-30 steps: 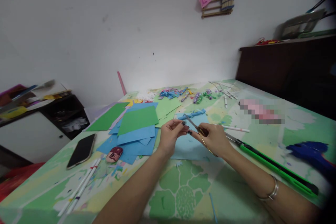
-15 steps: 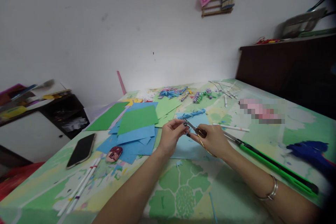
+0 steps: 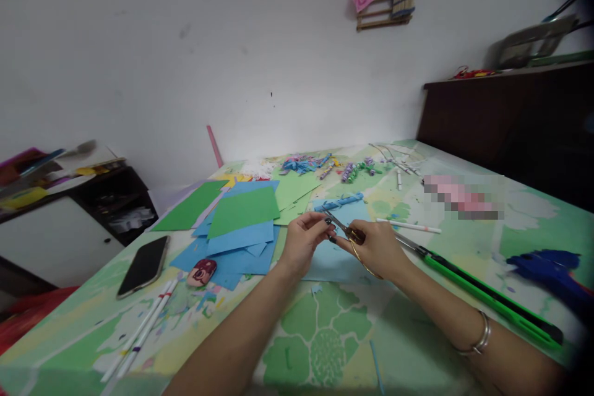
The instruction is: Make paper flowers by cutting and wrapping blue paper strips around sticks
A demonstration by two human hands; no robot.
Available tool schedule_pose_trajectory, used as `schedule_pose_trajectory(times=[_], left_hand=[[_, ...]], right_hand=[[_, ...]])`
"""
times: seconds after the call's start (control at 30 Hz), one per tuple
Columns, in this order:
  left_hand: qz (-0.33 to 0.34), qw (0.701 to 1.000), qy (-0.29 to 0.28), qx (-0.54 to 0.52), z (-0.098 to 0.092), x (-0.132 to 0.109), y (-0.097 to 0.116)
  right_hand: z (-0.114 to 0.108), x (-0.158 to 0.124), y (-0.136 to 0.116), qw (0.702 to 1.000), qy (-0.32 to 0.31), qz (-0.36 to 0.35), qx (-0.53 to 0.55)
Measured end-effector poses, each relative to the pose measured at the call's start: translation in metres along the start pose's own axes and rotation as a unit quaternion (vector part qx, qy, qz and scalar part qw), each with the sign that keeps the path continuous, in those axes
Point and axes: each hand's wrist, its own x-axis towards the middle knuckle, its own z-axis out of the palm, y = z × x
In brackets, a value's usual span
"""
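My right hand (image 3: 375,246) grips a pair of scissors (image 3: 353,234) by the handles, the blades pointing up and left toward my other hand. My left hand (image 3: 304,240) is closed in a pinch at the blade tips; whatever lies between its fingers is too small to make out. Beneath both hands lies a light blue sheet of paper (image 3: 331,263). Just beyond the fingertips rests a blue twisted paper roll (image 3: 341,202). A white stick (image 3: 411,226) and a green utility knife (image 3: 487,294) lie to the right of my right hand.
Green paper (image 3: 244,210) and blue sheets are stacked on the left, with a dark red rounded object (image 3: 202,273) beside them. A phone (image 3: 143,265) and several white sticks (image 3: 143,331) lie farther left. Curled paper pieces (image 3: 301,165) fill the back. A blue tool (image 3: 547,263) lies right.
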Motion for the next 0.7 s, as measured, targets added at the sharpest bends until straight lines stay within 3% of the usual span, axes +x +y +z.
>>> schedule_pose_trajectory(times=[0.7], left_hand=[[0.015, 0.999, 0.038, 0.014, -0.003, 0.0036, 0.0041]], right_hand=[[-0.0015, 0.0008, 0.0039, 1.0, -0.019, -0.014, -0.009]])
